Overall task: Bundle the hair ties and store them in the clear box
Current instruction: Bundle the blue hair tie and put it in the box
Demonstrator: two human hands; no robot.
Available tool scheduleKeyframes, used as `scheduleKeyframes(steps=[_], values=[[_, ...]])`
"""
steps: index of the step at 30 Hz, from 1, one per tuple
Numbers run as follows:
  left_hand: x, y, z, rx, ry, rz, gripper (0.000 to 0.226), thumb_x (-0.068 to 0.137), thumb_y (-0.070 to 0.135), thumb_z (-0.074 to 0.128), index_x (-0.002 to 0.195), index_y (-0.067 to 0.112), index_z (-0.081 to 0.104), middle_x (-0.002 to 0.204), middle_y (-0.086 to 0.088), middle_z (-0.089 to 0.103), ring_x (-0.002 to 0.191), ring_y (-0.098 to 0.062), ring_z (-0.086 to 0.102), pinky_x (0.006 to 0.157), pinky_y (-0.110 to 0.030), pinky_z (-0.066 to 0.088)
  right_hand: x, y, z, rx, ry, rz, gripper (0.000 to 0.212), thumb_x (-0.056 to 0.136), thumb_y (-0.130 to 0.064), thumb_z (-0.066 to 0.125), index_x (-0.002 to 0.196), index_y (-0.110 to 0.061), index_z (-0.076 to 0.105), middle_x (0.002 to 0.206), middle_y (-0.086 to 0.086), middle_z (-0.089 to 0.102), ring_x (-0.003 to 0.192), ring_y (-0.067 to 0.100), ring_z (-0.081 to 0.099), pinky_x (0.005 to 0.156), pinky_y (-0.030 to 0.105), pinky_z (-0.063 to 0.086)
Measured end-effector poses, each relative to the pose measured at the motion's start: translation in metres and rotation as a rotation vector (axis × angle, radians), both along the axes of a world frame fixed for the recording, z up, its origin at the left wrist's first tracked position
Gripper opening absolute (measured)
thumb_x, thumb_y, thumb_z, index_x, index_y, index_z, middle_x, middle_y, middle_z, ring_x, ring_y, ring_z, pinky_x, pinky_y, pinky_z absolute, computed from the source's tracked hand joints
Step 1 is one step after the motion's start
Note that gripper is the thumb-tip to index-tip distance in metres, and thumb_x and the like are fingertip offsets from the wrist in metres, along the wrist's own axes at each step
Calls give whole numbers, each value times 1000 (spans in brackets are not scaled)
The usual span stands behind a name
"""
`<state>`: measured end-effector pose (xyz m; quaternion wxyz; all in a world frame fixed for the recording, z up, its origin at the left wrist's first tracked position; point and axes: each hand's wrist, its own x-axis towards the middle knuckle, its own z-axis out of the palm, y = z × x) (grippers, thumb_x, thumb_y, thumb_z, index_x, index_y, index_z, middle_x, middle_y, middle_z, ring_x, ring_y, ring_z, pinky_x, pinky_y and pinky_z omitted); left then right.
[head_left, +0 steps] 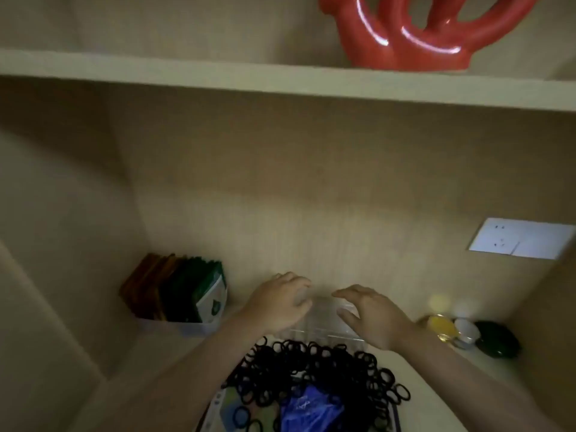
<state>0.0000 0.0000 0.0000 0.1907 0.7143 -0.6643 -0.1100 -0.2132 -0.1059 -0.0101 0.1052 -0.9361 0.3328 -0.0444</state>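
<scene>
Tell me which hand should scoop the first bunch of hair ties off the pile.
Right, probably. The right hand hovers spread and empty over the clear box, its heel just above the hair ties. The left hand curls its fingers at the box's left end, seemingly steadying it.

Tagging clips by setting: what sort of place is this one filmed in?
Probably a built-in desk nook at home: wood-look panels with a wall socket, a shelf above holding a red ornament, and a bin of packets and small jars on the surface.
</scene>
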Motion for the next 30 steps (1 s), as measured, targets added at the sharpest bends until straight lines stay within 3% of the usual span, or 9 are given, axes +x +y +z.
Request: scheduleKeyframes(steps=[4,9,14,20,26,28,30], values=[[5,-29,-50,158,-32,-1,55,96,48,48,147,29,41,149,4,41,137,-18,35,112,-36,33,13,-18,-51,-17,59,23,50,99,-42,47,148,-36,40,145,-7,50,128,19,49,105,32,39],[16,-49,-106,215,-54,1,79,88,54,61,155,30,26,163,-1,17,149,-22,12,121,-39,17,24,-26,-101,-119,67,61,58,95,-46,51,150,-35,37,151,-6,41,136,19,42,108,33,32],[22,-44,-136,274,-41,-40,104,78,60,71,157,34,9,166,0,-2,151,-20,-4,123,-37,9,21,-28,-131,-195,90,48,61,91,-54,49,149,-37,37,149,-7,42,136,17,41,110,35,30],[25,-48,-158,82,-11,-19,99,76,51,78,156,34,22,163,-5,12,149,-21,6,120,-32,14,33,-20,-141,-438,138,4,53,89,-58,46,136,-34,45,131,-1,51,120,24,52,96,42,39],[31,-40,-175,-115,83,5,86,77,36,81,151,29,38,160,-1,25,147,-17,17,117,-24,16,48,1,-146,-613,203,-63,46,91,-50,51,126,-20,53,118,8,59,104,31,62,84,40,44],[33,-39,-185,-197,130,25,80,77,38,81,147,29,45,157,1,31,145,-14,22,112,-18,15,52,6,-151,-687,320,-73,43,81,-49,63,111,-18,63,100,8,68,82,30,69,72,38,49],[34,-38,-192,-270,177,47,76,77,40,82,144,28,50,155,3,36,143,-12,27,109,-14,15,56,3,-160,-786,366,-84,40,63,-45,79,89,-17,70,73,7,67,54,28,64,55,32,46]])
